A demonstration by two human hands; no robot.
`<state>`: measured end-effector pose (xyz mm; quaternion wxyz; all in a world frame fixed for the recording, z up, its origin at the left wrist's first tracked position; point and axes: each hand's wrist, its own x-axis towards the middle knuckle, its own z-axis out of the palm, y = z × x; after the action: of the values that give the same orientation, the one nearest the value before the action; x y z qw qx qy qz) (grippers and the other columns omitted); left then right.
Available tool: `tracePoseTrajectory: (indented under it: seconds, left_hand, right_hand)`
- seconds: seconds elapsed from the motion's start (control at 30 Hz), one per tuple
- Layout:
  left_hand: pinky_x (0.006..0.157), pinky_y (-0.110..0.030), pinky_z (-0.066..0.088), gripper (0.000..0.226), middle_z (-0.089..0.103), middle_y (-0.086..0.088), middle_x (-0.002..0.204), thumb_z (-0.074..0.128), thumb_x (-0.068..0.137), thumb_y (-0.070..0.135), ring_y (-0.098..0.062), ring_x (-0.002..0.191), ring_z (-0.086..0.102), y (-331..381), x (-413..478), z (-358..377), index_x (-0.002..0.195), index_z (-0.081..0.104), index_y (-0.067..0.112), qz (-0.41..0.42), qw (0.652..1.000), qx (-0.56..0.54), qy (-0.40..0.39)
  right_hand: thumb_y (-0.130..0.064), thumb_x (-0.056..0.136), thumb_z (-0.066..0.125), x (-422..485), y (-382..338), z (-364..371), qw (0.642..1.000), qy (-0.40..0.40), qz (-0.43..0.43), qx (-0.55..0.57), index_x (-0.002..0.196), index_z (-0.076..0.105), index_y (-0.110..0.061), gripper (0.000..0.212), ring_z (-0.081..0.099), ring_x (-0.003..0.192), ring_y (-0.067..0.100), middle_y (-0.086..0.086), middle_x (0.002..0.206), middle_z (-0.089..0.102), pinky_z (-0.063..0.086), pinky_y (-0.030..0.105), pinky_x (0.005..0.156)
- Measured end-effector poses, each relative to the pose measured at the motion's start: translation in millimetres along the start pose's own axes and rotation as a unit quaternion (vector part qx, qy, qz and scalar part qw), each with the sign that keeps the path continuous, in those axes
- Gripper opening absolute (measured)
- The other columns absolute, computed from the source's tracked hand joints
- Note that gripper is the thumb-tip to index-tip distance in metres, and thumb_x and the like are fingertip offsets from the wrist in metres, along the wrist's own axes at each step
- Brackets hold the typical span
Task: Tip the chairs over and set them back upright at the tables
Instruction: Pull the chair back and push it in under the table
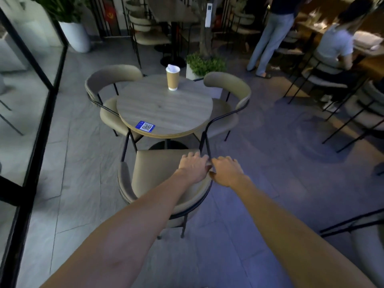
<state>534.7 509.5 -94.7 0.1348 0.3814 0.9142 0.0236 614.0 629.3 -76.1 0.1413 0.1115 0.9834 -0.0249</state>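
Observation:
A beige padded chair (158,173) with a curved backrest and black metal legs stands upright right in front of me, facing a round wooden table (164,109). My left hand (194,168) lies over the right end of its backrest, fingers curled on the rim. My right hand (226,170) grips the same end from the outside, touching the left hand. Two matching chairs stand upright at the table, one on the left (110,90) and one on the right (230,94).
A paper cup (172,77) and a blue QR card (145,126) sit on the table. A glass partition with black frames (37,129) runs along the left. A small planter (204,66) stands behind the table. Two people (332,46) and more chairs are at back right.

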Motion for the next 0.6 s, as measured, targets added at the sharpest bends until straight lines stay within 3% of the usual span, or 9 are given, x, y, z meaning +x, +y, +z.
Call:
tracePoseTrajectory:
  seconds: [0.3,0.6]
  left_hand:
    - [0.103,-0.051,0.036,0.054,0.048,-0.014,0.142,0.036,0.102,0.053,-0.038,0.132,0.043,102,87,-44,0.145,0.041,0.021,0.008,1.0,0.012,0.02]
    - [0.101,-0.05,0.036,0.052,0.049,-0.015,0.14,0.033,0.103,0.052,-0.038,0.129,0.044,148,220,-62,0.142,0.044,0.02,-0.002,1.0,0.022,0.0]
  right_hand:
    - [-0.044,0.097,0.05,18,137,-47,0.999,0.016,0.036,-0.008,0.142,0.044,-0.016,0.054,0.044,0.13,0.036,0.012,0.141,0.05,0.037,0.048,0.106]
    - [-0.042,0.099,0.049,98,246,-66,0.999,0.012,0.029,-0.009,0.142,0.044,-0.015,0.052,0.044,0.129,0.036,0.012,0.14,0.051,0.037,0.048,0.106]
